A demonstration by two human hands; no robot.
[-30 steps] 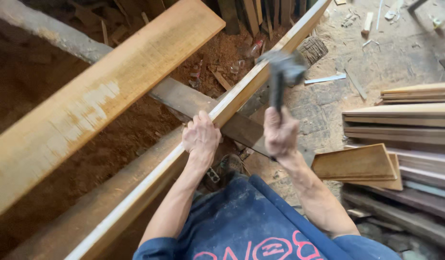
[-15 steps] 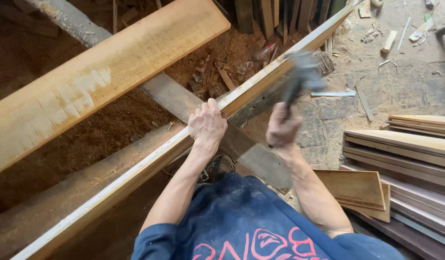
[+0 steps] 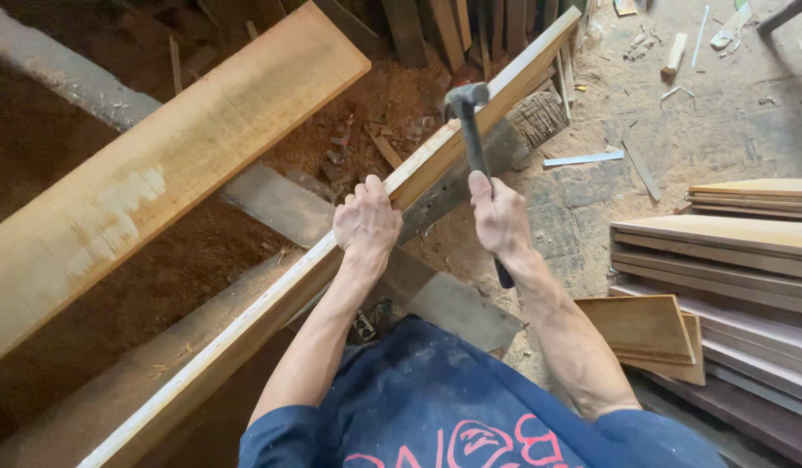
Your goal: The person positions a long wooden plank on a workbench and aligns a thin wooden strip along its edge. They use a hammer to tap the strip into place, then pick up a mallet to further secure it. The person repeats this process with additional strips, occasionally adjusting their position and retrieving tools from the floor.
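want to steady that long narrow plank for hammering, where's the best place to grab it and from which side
Grip the long narrow plank on its top edge, short of the hammer head, coming from above on the near side. It stands on edge and runs diagonally, so fingers wrap over the thin edge, as the left hand does. The right hand holds the hammer handle.

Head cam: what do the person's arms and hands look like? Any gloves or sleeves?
Both hands are bare: no gloves, rings or watch on the left hand or the right hand. The forearms are uncovered to above the elbows. Short dark blue sleeves belong to a dusty T-shirt with a pink-red outlined print.
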